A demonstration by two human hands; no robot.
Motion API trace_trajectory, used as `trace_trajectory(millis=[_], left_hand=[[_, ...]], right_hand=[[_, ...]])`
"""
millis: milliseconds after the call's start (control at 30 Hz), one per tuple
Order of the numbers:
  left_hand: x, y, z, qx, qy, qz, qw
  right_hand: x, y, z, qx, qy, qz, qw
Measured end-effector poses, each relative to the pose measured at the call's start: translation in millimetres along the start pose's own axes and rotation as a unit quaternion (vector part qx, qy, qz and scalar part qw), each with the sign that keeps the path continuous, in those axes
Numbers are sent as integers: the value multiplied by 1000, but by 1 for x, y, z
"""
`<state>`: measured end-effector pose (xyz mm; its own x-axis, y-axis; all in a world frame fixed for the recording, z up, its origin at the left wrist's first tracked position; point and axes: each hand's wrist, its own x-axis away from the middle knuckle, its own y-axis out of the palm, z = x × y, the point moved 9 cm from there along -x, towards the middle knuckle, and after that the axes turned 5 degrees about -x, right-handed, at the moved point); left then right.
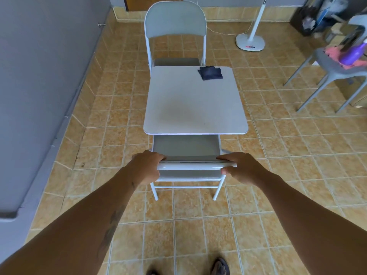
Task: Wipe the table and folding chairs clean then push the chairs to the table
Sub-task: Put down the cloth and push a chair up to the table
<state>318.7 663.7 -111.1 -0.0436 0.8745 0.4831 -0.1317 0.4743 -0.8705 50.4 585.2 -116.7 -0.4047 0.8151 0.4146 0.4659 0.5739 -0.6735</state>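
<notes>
Folding chairs number 2, pale grey metal: the near chair (186, 155), its seat partly under the square white worktop (195, 102), has the left hand (147, 167) and right hand (241, 168) fingers clamped on its backrest, the far chair (175, 30) looks tucked opposite, and 1 dark blue cloth (211, 73) lies on the worktop's far right corner, so wiping seems done and only this push remains.

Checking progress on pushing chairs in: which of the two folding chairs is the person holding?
The near folding chair: both hands grip its backrest top. The far folding chair stands untouched beyond the table.
</notes>
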Motion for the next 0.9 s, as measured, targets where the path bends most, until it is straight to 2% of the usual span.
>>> trace_trajectory(millis=[200, 367, 533, 633, 767, 900], left_hand=[[-10, 3, 16, 19, 14, -23, 999], [-11, 9, 16, 44, 8, -7, 999], [8, 12, -18, 89, -7, 94, 992], [1, 0, -12, 91, 8, 98, 991], [-4, -1, 1, 73, 17, 83, 994], [-10, -2, -7, 82, 7, 68, 994]], right_hand=[[-3, -15, 12, -2, 7, 26, 1000], [-9, -17, 12, 14, 39, 10, 999], [13, 10, -23, 68, -48, 102, 991], [11, -9, -22, 48, -50, 162, 984], [7, -16, -14, 38, -39, 117, 992], [4, -10, -17, 39, -19, 127, 991]])
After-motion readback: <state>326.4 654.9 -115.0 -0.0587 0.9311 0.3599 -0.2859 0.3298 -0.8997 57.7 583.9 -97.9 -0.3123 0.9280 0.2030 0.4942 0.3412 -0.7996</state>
